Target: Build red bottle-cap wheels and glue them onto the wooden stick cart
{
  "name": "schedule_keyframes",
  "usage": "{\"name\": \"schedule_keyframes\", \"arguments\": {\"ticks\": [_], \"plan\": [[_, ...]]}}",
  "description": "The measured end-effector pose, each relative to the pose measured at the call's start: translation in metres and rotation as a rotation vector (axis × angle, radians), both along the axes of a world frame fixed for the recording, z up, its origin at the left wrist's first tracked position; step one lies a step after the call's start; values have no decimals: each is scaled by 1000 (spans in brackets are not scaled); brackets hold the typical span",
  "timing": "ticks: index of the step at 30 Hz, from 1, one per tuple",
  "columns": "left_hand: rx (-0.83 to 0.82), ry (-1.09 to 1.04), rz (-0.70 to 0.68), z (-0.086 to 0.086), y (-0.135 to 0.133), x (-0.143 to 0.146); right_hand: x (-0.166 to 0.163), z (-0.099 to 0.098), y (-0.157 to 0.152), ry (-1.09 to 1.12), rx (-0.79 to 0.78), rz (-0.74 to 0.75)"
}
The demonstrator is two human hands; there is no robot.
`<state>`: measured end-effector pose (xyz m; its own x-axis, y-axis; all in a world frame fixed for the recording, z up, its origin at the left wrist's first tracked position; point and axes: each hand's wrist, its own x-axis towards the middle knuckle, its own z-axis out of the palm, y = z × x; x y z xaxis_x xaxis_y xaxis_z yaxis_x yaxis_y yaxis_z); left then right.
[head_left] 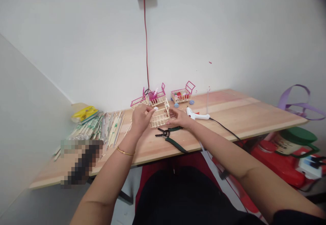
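Observation:
A miniature shopping cart made of pale wooden sticks (160,119) is held above the table between my two hands. My right hand (179,117) is curled around the cart's right end, with thumb and fingers against it. My left hand (141,119) is at the cart's left side, thumb and forefinger pinched at a small white round piece (156,109); the fingers beyond are hidden. Just below the cart lie wire-stripper pliers with dark green handles (175,144). To the right of my right hand rests a white glue gun (197,114), its black cord trailing off the table edge.
Small carts with magenta trim (181,96) stand at the back by the wall, one on blue round wheels (176,105). Wooden sticks (113,128) and a yellow packet (85,113) lie left. A red cable (146,41) hangs down the wall. Red containers (277,164) sit below right.

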<state>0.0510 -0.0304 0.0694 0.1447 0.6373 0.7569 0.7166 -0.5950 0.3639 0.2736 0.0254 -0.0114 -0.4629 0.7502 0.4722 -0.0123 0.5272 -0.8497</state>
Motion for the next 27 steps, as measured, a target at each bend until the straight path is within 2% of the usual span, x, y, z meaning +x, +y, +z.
{"name": "schedule_keyframes", "arguments": {"ticks": [2, 5, 9, 12, 18, 23, 27], "plan": [[67, 157, -59, -4, -14, 14, -1, 0, 0, 9, 13, -27], [80, 344, -54, -17, -30, 40, -2, -1, 1, 15, 37, -62], [-3, 386, -19, -31, -35, 64, -1, -4, 5, 14, 66, -107], [7, 403, 35, -32, -32, 73, 0, -5, 7, 14, 82, -136], [35, 499, 121, -27, -28, 78, -1, -2, 4, 17, 93, -141], [145, 499, 11, -35, -29, 73, -3, -1, 4, 25, 80, -134], [143, 473, -67, -41, -35, 64, 0, 0, 5, 28, 66, -139]]}}
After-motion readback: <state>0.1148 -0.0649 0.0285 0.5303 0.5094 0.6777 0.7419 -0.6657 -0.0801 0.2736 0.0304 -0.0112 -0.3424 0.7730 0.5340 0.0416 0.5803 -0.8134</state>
